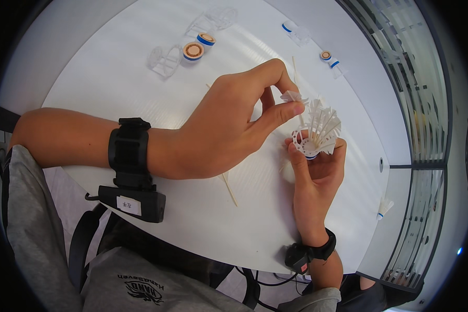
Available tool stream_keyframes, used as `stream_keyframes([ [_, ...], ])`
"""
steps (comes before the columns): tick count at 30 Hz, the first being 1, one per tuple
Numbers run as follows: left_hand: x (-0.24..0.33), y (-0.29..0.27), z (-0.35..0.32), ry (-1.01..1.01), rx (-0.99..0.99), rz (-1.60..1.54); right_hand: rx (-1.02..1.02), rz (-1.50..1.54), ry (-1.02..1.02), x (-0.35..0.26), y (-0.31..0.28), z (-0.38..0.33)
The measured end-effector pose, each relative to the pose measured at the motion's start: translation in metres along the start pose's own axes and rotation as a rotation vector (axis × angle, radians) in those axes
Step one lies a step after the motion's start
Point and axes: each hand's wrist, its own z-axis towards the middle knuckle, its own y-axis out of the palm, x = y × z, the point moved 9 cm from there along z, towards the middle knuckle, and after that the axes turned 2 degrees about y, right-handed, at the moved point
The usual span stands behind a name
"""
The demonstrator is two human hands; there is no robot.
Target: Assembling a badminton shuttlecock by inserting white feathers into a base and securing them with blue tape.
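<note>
Head view shows a shuttlecock (pixel 317 132) being put together over a white desk (pixel 114 78). The right hand (pixel 317 174) cups its base from below, fingers curled around the white ring and the blue-banded cork, so that grip is closed on the shuttlecock, which sits just off the desk surface at right of centre. The left hand (pixel 229 125) comes across from the left, thumb and forefinger pressed together on a single white feather (pixel 292 96), held just above and left of the feathers already standing.

As a judgement of progress: the work looks partly done. A fan of feathers already stands on the far right side of the ring, while the near left side of the ring shows open holes, so several slots appear unfilled. The pinched feather is not yet seated; its tip sits close to the ring but apart from it.

More stock waits: thin stems (pixel 229 187) lie on the desk near the left wrist, and at the far side lie two corks (pixel 197 48) with blue bands beside clear frames (pixel 164 60). Another cork piece (pixel 328 57) lies far right. These suggest further shuttlecocks are still unstarted.
</note>
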Motion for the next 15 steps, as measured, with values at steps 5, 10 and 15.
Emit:
stream_keyframes([
  [5,-0.0012,0.0004,-0.0005,-0.023,0.001,-0.010,-0.018,-0.014,-0.019,-0.0012,0.0010,-0.0003],
  [10,-0.0027,0.0004,-0.0006,-0.039,-0.001,-0.017,-0.032,-0.022,-0.035,-0.0020,0.0025,-0.0002],
  [15,0.0006,0.0022,-0.0004,-0.012,-0.021,-0.021,-0.024,-0.003,-0.040,-0.0019,0.0021,-0.0004],
])
